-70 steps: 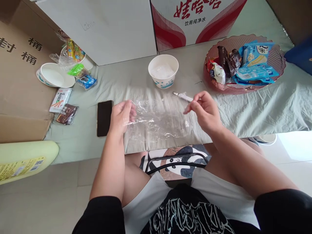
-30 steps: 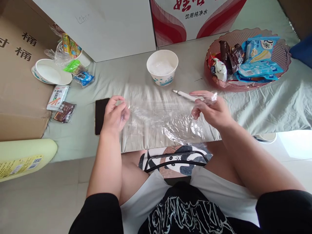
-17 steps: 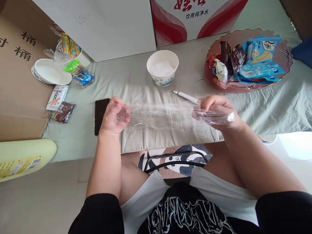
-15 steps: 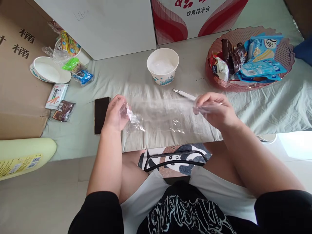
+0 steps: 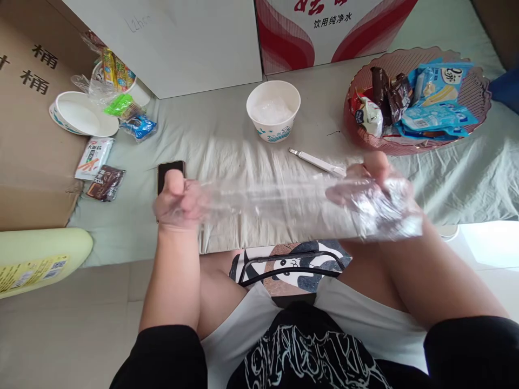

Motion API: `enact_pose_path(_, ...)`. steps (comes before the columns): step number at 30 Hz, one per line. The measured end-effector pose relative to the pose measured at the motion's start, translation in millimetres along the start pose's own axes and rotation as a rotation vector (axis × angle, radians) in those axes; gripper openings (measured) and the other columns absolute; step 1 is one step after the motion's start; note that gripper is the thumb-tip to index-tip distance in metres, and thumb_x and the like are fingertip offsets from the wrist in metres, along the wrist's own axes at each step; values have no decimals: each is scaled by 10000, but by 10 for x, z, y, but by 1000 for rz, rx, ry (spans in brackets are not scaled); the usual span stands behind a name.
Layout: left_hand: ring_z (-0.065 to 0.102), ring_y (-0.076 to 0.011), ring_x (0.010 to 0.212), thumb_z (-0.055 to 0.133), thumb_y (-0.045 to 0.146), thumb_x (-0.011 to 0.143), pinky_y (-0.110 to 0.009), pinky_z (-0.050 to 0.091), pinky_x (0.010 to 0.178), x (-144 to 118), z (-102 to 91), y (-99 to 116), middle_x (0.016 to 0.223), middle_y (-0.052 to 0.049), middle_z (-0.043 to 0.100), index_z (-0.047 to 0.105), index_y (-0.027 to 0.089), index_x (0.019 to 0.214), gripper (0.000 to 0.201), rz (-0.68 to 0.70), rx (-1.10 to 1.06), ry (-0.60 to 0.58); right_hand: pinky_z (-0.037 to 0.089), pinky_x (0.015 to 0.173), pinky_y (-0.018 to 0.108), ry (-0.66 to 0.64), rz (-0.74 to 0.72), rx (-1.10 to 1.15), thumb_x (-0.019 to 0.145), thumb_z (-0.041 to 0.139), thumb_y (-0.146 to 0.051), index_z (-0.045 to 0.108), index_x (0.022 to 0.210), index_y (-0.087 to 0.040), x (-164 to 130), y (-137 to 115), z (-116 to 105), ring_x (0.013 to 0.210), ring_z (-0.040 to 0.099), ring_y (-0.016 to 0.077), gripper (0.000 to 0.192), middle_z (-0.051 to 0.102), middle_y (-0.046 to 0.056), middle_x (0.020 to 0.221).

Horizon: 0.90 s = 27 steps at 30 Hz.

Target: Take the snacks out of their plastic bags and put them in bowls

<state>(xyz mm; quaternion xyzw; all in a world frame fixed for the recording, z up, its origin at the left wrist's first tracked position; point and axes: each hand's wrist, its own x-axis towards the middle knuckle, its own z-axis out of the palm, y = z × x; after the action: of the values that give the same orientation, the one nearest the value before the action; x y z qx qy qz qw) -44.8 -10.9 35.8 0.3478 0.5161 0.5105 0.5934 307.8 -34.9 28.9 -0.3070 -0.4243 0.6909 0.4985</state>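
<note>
A thin sheet of clear plastic film (image 5: 267,208) is stretched sideways between my two hands, above the cloth. My left hand (image 5: 177,201) is closed on its left end, over the phone (image 5: 171,168), and is partly smeared by motion. My right hand (image 5: 365,181) grips the other end, where the film bunches and shines over the fingers and wrist. Just past my right hand lies a thin white-handled tool (image 5: 316,161), its kind unclear. A white paper bowl (image 5: 273,129) stands behind the film with something clear and crumpled inside.
At the right stands a pink ribbed basket (image 5: 352,127) of wrapped snacks. Paper bowls (image 5: 65,125) and snack packets (image 5: 106,183) sit at the left by a cardboard box (image 5: 28,151). A white box (image 5: 194,48) and a red-and-white carton (image 5: 292,48) stand behind.
Both hands have moved apart and turned, pulling the film longer and tauter. More film now lies bunched over my right hand, and my left hand has shifted over the phone.
</note>
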Motion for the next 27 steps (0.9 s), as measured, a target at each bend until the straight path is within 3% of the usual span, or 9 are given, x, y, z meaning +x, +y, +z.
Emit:
enact_pose_path(2,278,-71,308,741,338,799,-201,228,325,19,11,1,397,64,278,391,216,539,452,8,-2,49,433,532,322,-56,43,-58,706,891,-565,553,642,-266,-4,-40,26,457,433,112,456,484,-64,543)
enact_pose_path(5,470,-85,418,648,180,762,-196,405,416,125,117,-16,498,18,473,546,202,555,231,0,-14,91,470,545,372,7,83,-180,708,810,-655,617,675,-260,69,-47,41,550,572,183,441,601,3,635)
enact_pose_path(10,566,-118,472,607,349,870,-235,519,484,244,195,-85,550,-1,539,578,192,573,338,-41,20,78,539,636,437,169,-2,-326,841,538,-832,596,642,-248,161,57,8,613,619,213,620,606,47,662)
enact_pose_path(14,620,-102,534,753,184,731,-185,509,517,208,168,-164,584,12,592,617,170,625,173,37,230,78,497,615,338,187,7,-582,834,780,-563,658,703,-223,133,143,-10,625,584,153,384,641,18,670)
enact_pose_path(16,648,-104,562,780,130,674,-171,487,499,165,177,-155,642,11,636,637,170,682,149,55,258,74,471,580,306,181,6,-564,790,852,-450,663,790,-222,108,152,-19,601,555,121,297,634,-7,706)
enact_pose_path(20,510,-33,447,789,83,623,-157,342,375,116,188,-60,822,22,687,666,194,833,267,34,129,-13,458,528,292,100,-29,-372,771,870,-414,624,948,-254,99,146,-44,545,473,73,342,636,-21,880)
enact_pose_path(23,404,0,409,756,35,625,-146,229,342,158,156,-25,819,23,681,686,195,888,316,-49,97,-12,435,502,281,144,-33,-366,783,851,-391,610,1059,-274,127,156,-79,542,433,62,384,630,-14,951)
enact_pose_path(25,380,5,408,725,11,623,-147,222,347,200,127,-23,829,16,697,706,192,909,339,-92,83,14,417,489,272,171,-31,-353,777,841,-406,598,1145,-303,124,149,-128,547,432,65,453,633,-12,982)
enact_pose_path(27,355,5,402,691,7,633,-154,240,360,228,102,-19,848,13,723,720,202,923,351,-99,34,33,391,459,260,95,-16,-271,738,852,-461,579,1220,-349,89,117,-200,512,409,60,566,642,-29,977)
